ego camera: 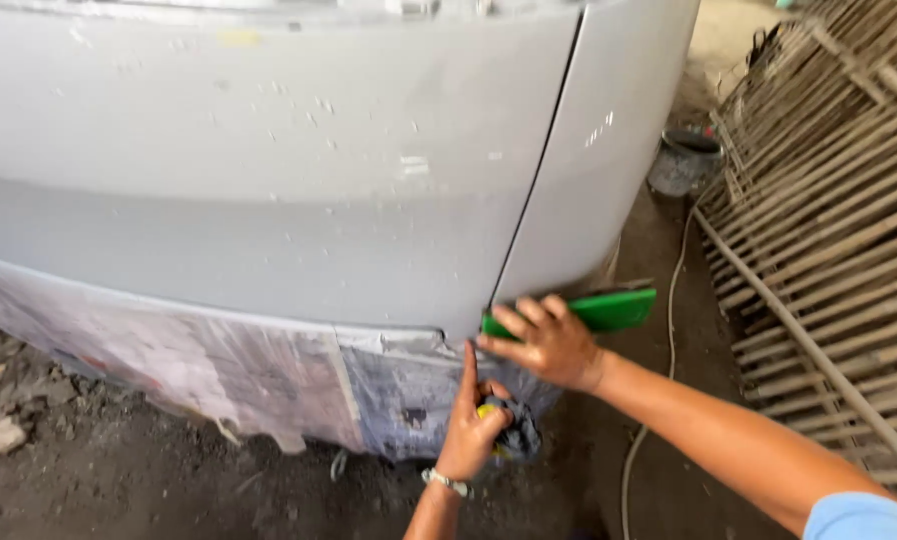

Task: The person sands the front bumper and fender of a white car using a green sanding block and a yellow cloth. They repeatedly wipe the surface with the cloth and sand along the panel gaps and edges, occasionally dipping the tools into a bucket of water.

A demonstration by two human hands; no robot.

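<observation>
Low at six o'clock, the left hand [472,432] is clamped on a dark crumpled cloth [517,438] with something yellow in it, hard to make out, index finger raised to the grey primed car panel [269,200]. Just at one o'clock from it, the right hand [547,342] presses one flat green plastic sanding block [609,309], its near end hidden under the fingers, against the panel's lower edge. Masking newspaper [199,365] hangs beneath. One grey bucket [684,160] stands at two o'clock, partly cut off.
</observation>
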